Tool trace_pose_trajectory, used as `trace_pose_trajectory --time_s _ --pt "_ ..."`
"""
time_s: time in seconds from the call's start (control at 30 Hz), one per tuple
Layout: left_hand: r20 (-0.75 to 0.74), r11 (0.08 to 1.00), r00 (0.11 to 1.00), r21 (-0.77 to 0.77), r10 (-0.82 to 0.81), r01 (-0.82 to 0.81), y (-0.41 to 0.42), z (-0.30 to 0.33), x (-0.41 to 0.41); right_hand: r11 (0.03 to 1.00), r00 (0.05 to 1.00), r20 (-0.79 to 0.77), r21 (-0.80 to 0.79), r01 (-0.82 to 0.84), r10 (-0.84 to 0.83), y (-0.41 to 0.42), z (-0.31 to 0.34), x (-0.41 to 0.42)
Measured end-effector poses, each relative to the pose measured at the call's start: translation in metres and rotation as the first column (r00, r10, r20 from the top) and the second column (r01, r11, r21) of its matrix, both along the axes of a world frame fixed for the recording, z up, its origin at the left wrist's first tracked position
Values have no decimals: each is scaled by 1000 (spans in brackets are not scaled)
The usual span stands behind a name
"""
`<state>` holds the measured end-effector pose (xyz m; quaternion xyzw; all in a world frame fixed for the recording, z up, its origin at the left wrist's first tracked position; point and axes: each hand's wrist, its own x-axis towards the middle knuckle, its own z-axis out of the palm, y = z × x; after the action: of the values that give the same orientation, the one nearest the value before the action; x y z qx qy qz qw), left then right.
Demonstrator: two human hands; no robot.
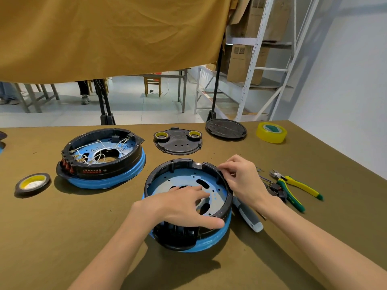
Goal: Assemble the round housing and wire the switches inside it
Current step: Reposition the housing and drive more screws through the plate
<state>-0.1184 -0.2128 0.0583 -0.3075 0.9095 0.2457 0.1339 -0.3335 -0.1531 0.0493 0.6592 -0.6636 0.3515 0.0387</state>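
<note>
A round housing (189, 178) with a black ring wall, a blue-filmed floor and a blue lower rim sits on the table in front of me, with no wires inside. My left hand (180, 206) lies across its near side, fingers spread on the floor and thumb on the outer rim. My right hand (240, 178) pinches the far right edge of the ring with its fingertips. Black switches with coloured wires (276, 188) lie on the table just right of that hand. A second housing (102, 155), wired with white leads and red switches, stands at the left.
Green-and-yellow pliers (297, 189) and a grey-handled tool (249, 216) lie at the right. A black cover plate (178, 141) carrying two small tape rolls, a round black lid (226, 126), a yellow tape roll (271, 132) and a dark tape roll (32, 183) lie around.
</note>
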Motion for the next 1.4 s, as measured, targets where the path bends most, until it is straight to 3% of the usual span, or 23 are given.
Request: trace_pose_trajectory --time_s 0.33,0.6,0.93,1.1,1.17,1.23,1.3,1.4 --pt "-130 996 988 -7 88 -89 4 -5 -3 998 983 174 17 64 -66 0 -3 2" --pt "-155 992 981 -5 120 -123 2 -11 -6 993 985 138 -43 108 -101 0 -5 14" --pt "-257 963 958 -200 125 -179 13 -15 -15 994 986 130 -37 106 -100 -2 -7 7" --pt "-191 997 979 -5 76 -79 7 6 4 994 993 54 -13 104 -103 -1 -5 7" --pt "-401 978 907 -98 132 -186 -2 15 14 995 995 32 -6 97 -96 0 -4 7" --pt "-553 896 810 -236 193 -375 -18 16 23 995 995 23 -3 95 -95 0 -4 8" --pt "-493 819 812 -292 314 -494 -33 13 33 995 995 23 5 99 -99 1 -3 9" --pt "-383 795 742 -30 550 -605 -50 -1 42 995 996 19 24 92 -93 0 -1 7"
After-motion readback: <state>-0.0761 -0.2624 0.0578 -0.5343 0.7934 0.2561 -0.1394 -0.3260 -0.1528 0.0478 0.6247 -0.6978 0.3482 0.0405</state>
